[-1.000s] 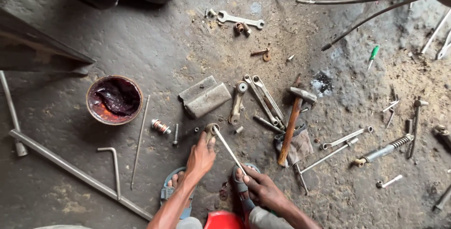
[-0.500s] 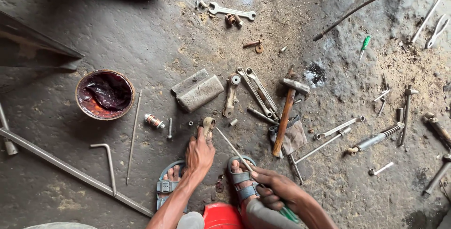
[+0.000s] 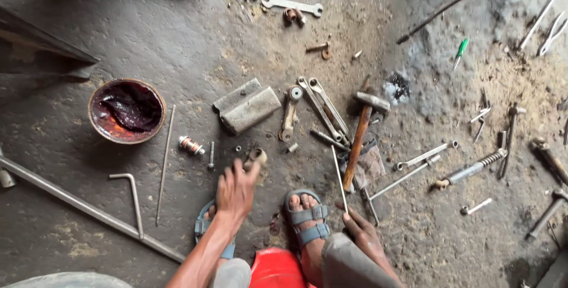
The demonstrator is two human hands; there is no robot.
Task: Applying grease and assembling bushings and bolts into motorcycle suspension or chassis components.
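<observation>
Head view, looking down: a thin metal rod is pinched at its near end by the right hand, fingers closed on it. Its long axis runs from that hand away toward the far side, tilted slightly left, ending just beside the hammer handle. It looks slim, straight and dull grey. A small grimy cylindrical metal part is touched by the fingertips of the left hand, which is loosely curled around it; whether it's actually lifted off the concrete floor can't be told. Further left a bowl of dark red grease is seen, with wrenches scattered beyond.
</observation>
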